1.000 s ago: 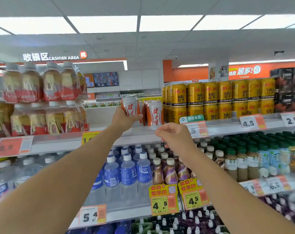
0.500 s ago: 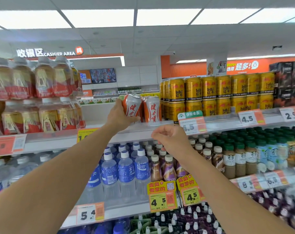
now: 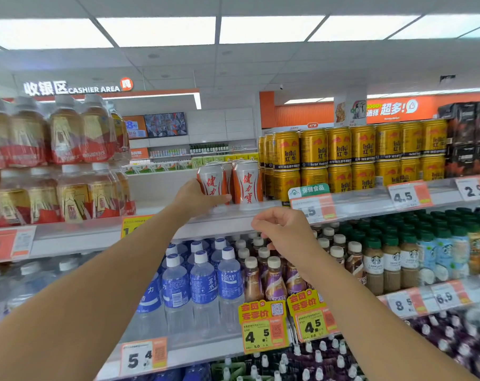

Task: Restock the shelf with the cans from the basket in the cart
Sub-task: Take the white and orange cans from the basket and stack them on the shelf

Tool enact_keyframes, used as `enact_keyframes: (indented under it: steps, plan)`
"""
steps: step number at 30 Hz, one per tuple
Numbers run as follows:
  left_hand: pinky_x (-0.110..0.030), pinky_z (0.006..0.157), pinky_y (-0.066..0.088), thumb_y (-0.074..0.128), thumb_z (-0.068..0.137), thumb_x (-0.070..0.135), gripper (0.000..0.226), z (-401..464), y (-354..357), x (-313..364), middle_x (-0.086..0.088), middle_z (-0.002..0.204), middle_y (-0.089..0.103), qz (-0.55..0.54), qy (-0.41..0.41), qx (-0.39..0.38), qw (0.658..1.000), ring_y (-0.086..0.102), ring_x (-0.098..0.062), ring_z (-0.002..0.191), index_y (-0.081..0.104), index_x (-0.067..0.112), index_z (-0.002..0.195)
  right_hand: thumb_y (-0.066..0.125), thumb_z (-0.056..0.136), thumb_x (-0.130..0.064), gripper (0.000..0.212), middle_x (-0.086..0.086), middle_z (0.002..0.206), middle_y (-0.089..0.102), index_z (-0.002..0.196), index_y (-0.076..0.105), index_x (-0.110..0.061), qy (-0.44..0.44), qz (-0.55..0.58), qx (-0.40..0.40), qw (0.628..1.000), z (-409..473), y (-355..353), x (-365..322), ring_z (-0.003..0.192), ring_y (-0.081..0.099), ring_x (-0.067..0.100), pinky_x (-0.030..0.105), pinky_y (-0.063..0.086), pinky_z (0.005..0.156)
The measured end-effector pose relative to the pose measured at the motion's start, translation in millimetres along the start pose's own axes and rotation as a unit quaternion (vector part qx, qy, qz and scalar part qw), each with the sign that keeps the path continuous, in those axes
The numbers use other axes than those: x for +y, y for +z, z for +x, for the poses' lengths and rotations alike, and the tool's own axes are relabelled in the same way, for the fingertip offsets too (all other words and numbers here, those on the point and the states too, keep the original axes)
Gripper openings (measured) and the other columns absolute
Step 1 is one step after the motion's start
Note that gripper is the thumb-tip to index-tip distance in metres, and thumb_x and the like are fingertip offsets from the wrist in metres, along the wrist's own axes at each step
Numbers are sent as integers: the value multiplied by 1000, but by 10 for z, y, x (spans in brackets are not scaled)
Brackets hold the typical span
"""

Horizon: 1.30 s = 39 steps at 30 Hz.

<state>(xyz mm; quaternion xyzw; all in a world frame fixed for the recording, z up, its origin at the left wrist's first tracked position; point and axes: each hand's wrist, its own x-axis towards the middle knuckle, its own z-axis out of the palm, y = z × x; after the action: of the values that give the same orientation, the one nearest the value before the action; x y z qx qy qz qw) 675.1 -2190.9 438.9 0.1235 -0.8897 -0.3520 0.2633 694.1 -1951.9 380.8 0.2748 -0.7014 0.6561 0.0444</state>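
My left hand (image 3: 195,199) grips a white and orange can (image 3: 210,179) with red characters, held upright at the top shelf (image 3: 162,213). It stands just left of another can of the same kind (image 3: 247,181), with a third partly hidden behind them. My right hand (image 3: 284,229) hovers loosely curled in front of the shelf edge below the cans, holding nothing. The basket and cart are out of view.
Gold Red Bull cans (image 3: 351,155) are stacked right of the white cans. Wrapped tea bottles (image 3: 57,160) fill the shelf's left part, leaving a gap between. Below stand blue water bottles (image 3: 203,281) and coffee bottles (image 3: 384,265). Price tags (image 3: 263,328) hang at the shelf edges.
My left hand has brought the can down and to the right, next to the standing can. My right hand stayed below the shelf edge.
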Motion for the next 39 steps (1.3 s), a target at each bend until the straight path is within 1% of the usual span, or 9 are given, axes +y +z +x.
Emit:
enact_keyframes:
  steps: [5,9,14,16,19,25,28,32,39]
  plan:
    - [-23,63,50,79,82,37,28,20,-24,134,-1,88,70,2,29,-76,997,63,-16,76,69,17,99,75,87,-19,5,1,87,73,83,75,-22,19,10,10,1000,38,-7,28,80,65,13,38,60,75]
    - [-27,76,53,81,77,40,35,68,29,116,1,97,74,4,41,-78,996,69,-17,91,70,19,103,76,86,-23,3,-9,87,71,86,74,-24,-10,-17,62,998,174,1,52,84,66,10,40,59,87]
    - [-35,79,55,80,75,49,36,39,86,88,0,89,71,42,53,-51,996,67,-19,83,67,22,96,78,84,-45,67,-1,133,61,139,52,-16,-70,-137,122,981,512,50,-65,119,58,16,36,51,99]
    - [-39,81,57,80,70,55,47,50,97,62,0,89,72,48,54,-36,997,68,-19,83,67,21,100,78,81,-52,76,1,128,62,141,50,-14,-41,-184,92,978,722,90,-83,115,60,19,39,52,96]
    - [-34,75,57,79,64,63,59,28,96,73,1,89,72,48,55,-32,997,68,-17,82,67,20,102,79,74,-62,64,-5,108,69,117,63,-18,-23,-236,43,971,935,168,-12,94,67,16,40,59,83]
    - [-41,82,59,56,22,100,121,183,150,-73,6,96,71,46,35,-22,998,68,-15,86,58,23,115,71,82,-62,52,0,100,70,107,65,-17,-19,-326,24,945,1103,166,67,88,66,23,36,54,70]
    - [-42,82,59,57,20,100,125,260,175,-140,6,97,70,43,31,-26,998,68,-16,87,57,22,118,69,85,-60,51,0,101,69,112,65,-17,-20,-332,-4,943,1143,135,43,89,65,22,37,55,72]
    - [-45,76,61,55,21,102,125,264,196,-179,2,90,71,59,19,-18,998,70,-19,80,58,17,113,68,89,-55,47,-1,94,65,113,65,-15,-21,-320,-35,947,1149,100,22,85,63,22,31,43,61]
    - [-46,76,60,55,27,103,123,276,202,-180,2,93,70,57,11,-17,998,69,-21,80,54,20,118,70,87,-54,45,-2,96,68,110,66,-16,-30,-322,-2,946,1084,114,63,86,64,21,30,45,61]
